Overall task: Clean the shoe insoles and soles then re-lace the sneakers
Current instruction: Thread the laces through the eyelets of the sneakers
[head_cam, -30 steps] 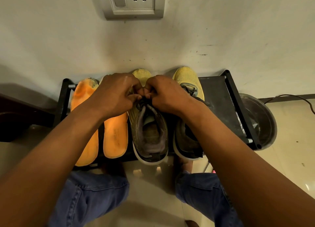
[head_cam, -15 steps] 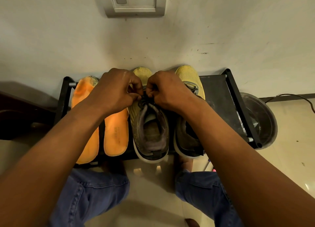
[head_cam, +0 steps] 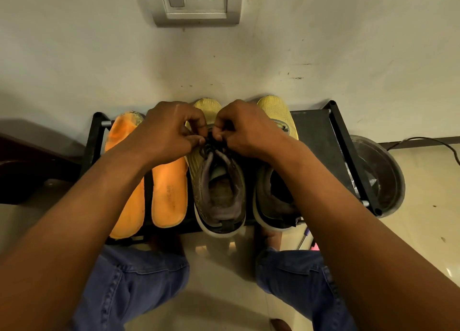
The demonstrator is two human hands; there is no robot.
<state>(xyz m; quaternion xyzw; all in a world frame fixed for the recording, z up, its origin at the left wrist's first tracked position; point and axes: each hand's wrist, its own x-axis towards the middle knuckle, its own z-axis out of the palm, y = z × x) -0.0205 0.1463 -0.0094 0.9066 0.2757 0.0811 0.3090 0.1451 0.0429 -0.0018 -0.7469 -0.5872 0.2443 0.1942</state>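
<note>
Rack: low, black, metal-framed, set against a pale wall, standing on a glossy beige floor.

On the rack, left to right:
- Insole, orange, worn and dirty at the toe end, heel past the front edge.
- Second insole, orange, just beside the first, faint print on it.
- Sneaker, yellow knit, grey lining, white sole, toe to the wall, heel overhanging the front edge.
- Second sneaker, same kind, just beside the first.

On the floor: round dark metal basin touching the rack's right end; black cable along the wall.
</note>
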